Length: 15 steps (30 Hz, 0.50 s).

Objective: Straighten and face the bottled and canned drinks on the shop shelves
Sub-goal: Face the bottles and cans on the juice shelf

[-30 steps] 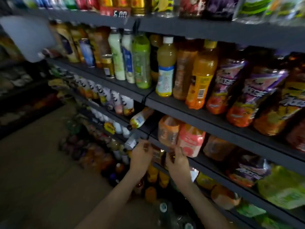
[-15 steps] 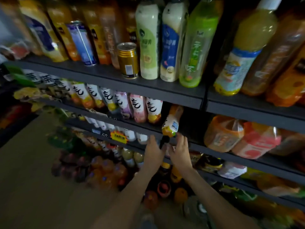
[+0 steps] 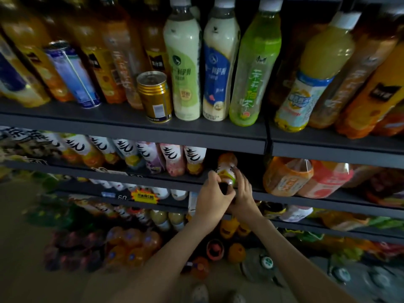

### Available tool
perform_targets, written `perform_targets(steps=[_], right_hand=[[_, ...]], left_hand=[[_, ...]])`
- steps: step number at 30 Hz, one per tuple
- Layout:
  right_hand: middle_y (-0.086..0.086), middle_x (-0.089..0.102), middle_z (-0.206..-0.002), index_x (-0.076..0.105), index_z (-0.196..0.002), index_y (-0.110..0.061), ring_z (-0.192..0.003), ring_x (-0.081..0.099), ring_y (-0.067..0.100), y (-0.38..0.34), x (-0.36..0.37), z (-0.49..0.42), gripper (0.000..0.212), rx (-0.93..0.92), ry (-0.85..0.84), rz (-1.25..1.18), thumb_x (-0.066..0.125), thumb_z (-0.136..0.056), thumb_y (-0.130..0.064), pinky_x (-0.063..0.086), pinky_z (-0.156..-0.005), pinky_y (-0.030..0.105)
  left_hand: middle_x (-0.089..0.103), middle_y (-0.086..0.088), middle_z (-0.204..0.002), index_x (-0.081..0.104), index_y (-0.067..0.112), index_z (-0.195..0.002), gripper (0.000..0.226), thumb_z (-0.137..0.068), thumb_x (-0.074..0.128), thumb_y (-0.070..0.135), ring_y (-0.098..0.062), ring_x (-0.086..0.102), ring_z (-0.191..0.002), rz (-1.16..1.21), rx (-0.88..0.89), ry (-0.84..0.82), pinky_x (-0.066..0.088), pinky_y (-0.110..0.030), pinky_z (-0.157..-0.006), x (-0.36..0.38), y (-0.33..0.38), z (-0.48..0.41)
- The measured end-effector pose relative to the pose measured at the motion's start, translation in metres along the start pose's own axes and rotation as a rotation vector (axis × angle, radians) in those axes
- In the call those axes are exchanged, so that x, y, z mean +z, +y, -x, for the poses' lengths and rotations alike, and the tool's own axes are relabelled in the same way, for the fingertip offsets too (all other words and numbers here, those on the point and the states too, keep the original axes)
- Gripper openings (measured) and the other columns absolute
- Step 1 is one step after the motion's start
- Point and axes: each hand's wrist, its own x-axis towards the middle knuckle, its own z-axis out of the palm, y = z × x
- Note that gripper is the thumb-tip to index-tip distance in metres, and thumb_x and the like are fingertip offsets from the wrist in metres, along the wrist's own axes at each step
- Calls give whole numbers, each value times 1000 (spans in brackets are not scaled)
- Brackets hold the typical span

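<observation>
The dark middle shelf [image 3: 328,202] has a gap between the row of white-labelled bottles [image 3: 140,154] on its left and the wrapped orange and pink packs [image 3: 306,178] on its right, and that gap is where your work is.

A second ago the small juice bottle [image 3: 226,169] lay slanted there, with its dark cap hanging out past the shelf edge and your hands lower down. Half a second ago your fingertips had reached the cap. Now the bottle sits straighter in the gap, base towards the back and cap towards you, though it is not yet upright. My judgement is that you are partway through standing it up, and that its label has yet to be turned forward.

Your left hand [image 3: 213,200] is curled round the cap end from the left, with the fingers closed on the neck. Your right hand [image 3: 243,193] cups the other side, and its fingers lie up along the label and bend round it. Both hands grip the bottle. Neither is spread flat.
</observation>
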Motion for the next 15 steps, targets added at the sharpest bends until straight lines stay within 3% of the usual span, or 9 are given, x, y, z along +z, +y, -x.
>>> perform_targets(steps=[3, 5, 7, 9, 12, 15], right_hand=[[9, 21, -150, 19, -148, -11, -136, 19, 22, -15, -1, -9, 72, 44, 95, -129, 58, -90, -30, 29, -111, 44], [6, 28, -146, 20, -146, -12, -132, 31, 19, -23, -4, -14, 75, 112, 158, -283, 64, -88, -23, 40, -101, 35], [7, 33, -144, 23, -146, -10, -128, 38, 18, -27, -6, -21, 78, 150, 220, -307, 70, -84, -21, 40, -93, 26], [9, 39, -142, 28, -145, -10, -128, 43, 23, -26, -8, -28, 81, 183, 281, -331, 74, -80, -26, 44, -95, 32], [7, 44, -140, 30, -144, -12, -127, 46, 22, -27, -9, -35, 84, 253, 341, -357, 75, -77, -37, 45, -100, 40], [4, 48, -136, 35, -141, -13, -123, 49, 17, -34, -8, -36, 82, 245, 391, -370, 77, -76, -39, 47, -97, 34]], left_hand=[[52, 2, -84, 38, 18, -96, 31, -86, 63, 35, -13, 51, -73, 28, 85, 46, 34, -22, -58, -17, 8, -2], [57, -1, -84, 44, 16, -100, 31, -86, 64, 35, -13, 54, -73, 118, 117, 55, 39, -21, -59, -23, 7, -7], [61, -5, -89, 49, 15, -109, 33, -88, 64, 34, -14, 59, -78, 225, 150, 0, 47, -21, -67, -25, 0, -12], [60, -6, -107, 49, 15, -119, 36, -90, 62, 32, -13, 59, -95, 277, 180, -67, 50, -26, -82, -27, -10, -17], [45, -6, -140, 39, 14, -140, 52, -93, 58, 26, -17, 45, -128, 165, 170, -120, 38, -27, -104, -26, -28, -25], [41, -4, -147, 30, 16, -146, 59, -93, 56, 20, -18, 41, -132, 117, 162, -187, 33, -19, -100, -23, -39, -33]])
